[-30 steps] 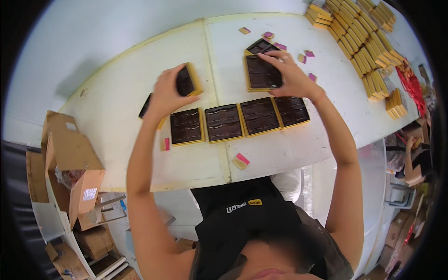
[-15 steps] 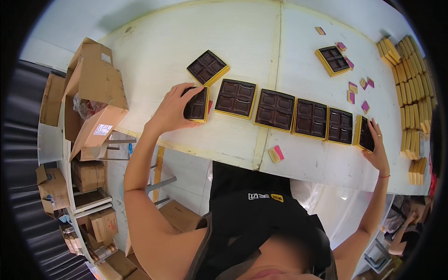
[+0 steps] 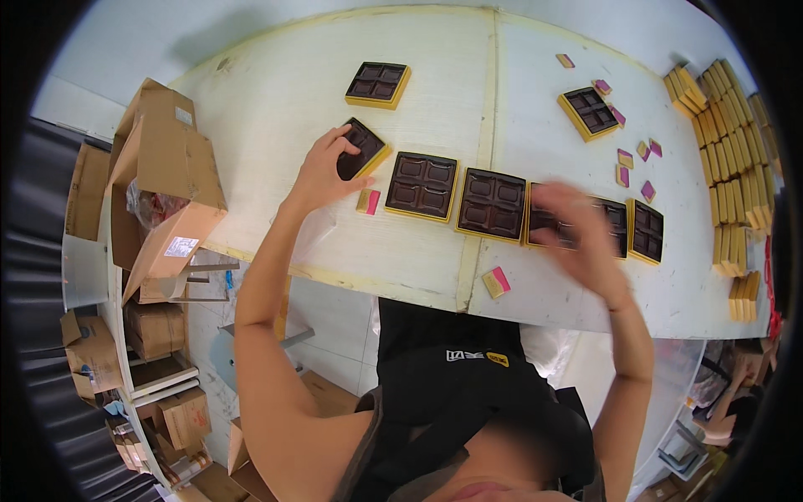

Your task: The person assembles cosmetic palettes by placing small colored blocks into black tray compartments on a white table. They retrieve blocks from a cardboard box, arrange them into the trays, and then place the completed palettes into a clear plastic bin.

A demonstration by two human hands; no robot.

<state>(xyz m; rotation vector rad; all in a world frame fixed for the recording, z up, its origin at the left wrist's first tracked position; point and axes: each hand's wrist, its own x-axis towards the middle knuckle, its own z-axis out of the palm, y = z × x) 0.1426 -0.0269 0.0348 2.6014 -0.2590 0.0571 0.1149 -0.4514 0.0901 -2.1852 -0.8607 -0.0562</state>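
Note:
My left hand (image 3: 322,171) grips the near left side of a gold-edged box with a dark brown four-compartment tray (image 3: 365,149), its thumb along the lower edge. A similar box (image 3: 378,82) lies just beyond. To the right runs a row of such boxes: the first (image 3: 421,186), one beside it (image 3: 492,203), and one at the right end (image 3: 647,232). My right hand (image 3: 581,238) is over the row's middle, hiding part of the boxes there; motion smears its fingers. A small pink-and-cream packet (image 3: 368,201) lies by my left hand, another (image 3: 496,283) near the front edge.
Another tray box (image 3: 589,113) lies far right on the white table (image 3: 293,92), with several small purple-and-cream packets (image 3: 624,157) around it. Stacked gold boxes (image 3: 728,159) line the right side. An opened carton (image 3: 180,167) stands at the left, above shelves of cartons (image 3: 159,330).
My left hand has moved its box away from me, and the box beyond now lies farther off and turned. My right hand has left the end box and swung left over the row.

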